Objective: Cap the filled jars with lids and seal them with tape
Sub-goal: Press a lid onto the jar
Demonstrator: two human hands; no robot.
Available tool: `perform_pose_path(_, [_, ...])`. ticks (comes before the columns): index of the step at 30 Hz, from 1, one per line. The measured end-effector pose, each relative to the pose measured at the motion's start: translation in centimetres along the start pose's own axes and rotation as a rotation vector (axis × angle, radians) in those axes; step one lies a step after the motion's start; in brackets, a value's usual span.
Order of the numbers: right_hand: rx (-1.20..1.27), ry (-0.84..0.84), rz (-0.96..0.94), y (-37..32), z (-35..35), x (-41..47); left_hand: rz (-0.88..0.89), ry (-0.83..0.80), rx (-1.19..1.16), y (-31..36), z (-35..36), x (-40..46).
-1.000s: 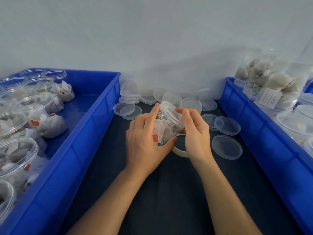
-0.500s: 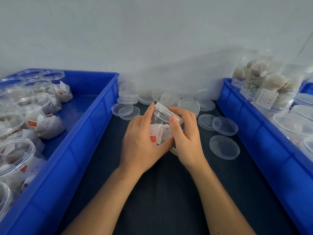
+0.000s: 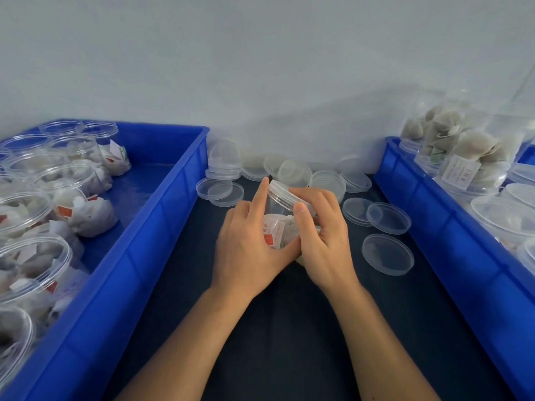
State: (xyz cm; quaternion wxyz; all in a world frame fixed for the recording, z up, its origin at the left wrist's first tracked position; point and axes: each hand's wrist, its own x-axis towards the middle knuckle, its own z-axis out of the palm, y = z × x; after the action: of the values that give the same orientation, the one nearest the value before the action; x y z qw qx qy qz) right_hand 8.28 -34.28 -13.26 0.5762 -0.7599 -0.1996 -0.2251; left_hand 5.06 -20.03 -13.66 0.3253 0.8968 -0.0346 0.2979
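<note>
Dark desk (image 3: 289, 342) between two blue bins: a capped jar (image 3: 279, 211), tilted away, is gripped centrally by the left hand (image 3: 249, 244). Its lid (image 3: 282, 191) seam is pinched by the right hand (image 3: 324, 235); tape cannot be discerned.

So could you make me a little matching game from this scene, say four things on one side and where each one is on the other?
Things:
1. capped jar
2. open jars
3. loose lids
4. stacked sealed jars

Places:
A. in the left blue bin
B. held between both hands, left hand and right hand
C. in the right blue bin
D. lying on the dark table between the bins

Pairs: 1-B, 2-A, 3-D, 4-C
</note>
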Motion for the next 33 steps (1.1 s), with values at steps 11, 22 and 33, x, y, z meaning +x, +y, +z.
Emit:
perform_pose_path(11, [0.065, -0.059, -0.01, 0.0, 0.5, -0.3, -0.06, 0.009, -0.074, -0.5, 0.7, 0.0])
perform_pose_path(22, [0.507, 0.052, 0.254, -0.5, 0.7, 0.1, -0.164, -0.02, -0.261, -0.4, 1.2, -0.2])
perform_pose_path(33, [0.386, 0.07, 0.299, -1.0, 1.1, -0.1, -0.158, -0.041, -0.278, -0.3, 1.1, 0.0])
